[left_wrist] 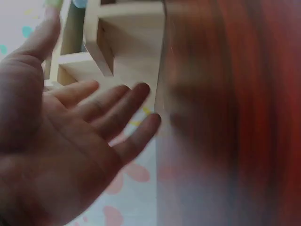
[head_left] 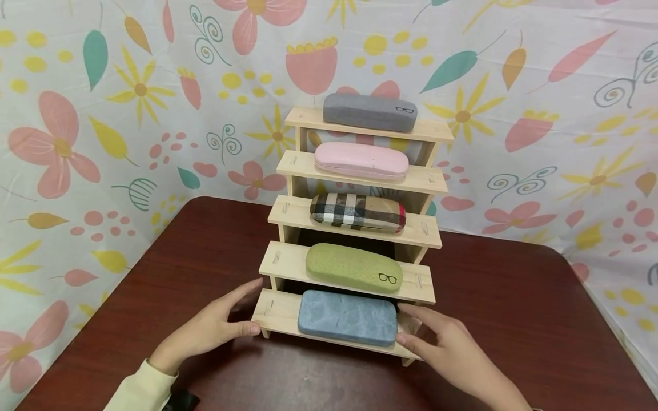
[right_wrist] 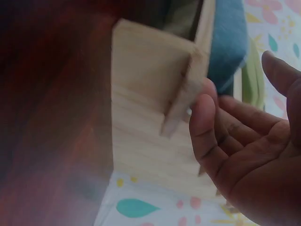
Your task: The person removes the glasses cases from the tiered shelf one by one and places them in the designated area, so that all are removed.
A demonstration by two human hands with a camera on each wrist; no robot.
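Apparently squaring blue case (head_left: 346, 317) on bottom tier (head_left: 284, 314) of wooden rack (head_left: 417, 231), holding fingers of left hand (head_left: 208, 328) and right hand (head_left: 452, 348) apart, unclamped, near rack's ends, ideally nudging lightly without jolting it.

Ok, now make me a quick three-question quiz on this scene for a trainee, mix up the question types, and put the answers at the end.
1. Which case lies on the bottom step of the rack?
2. True or false: the right hand is nearer that case than the left hand is.
3. In the head view, how many cases show a glasses drawing?

Key:
1. The blue case.
2. True.
3. Two: the grey case and the green case.
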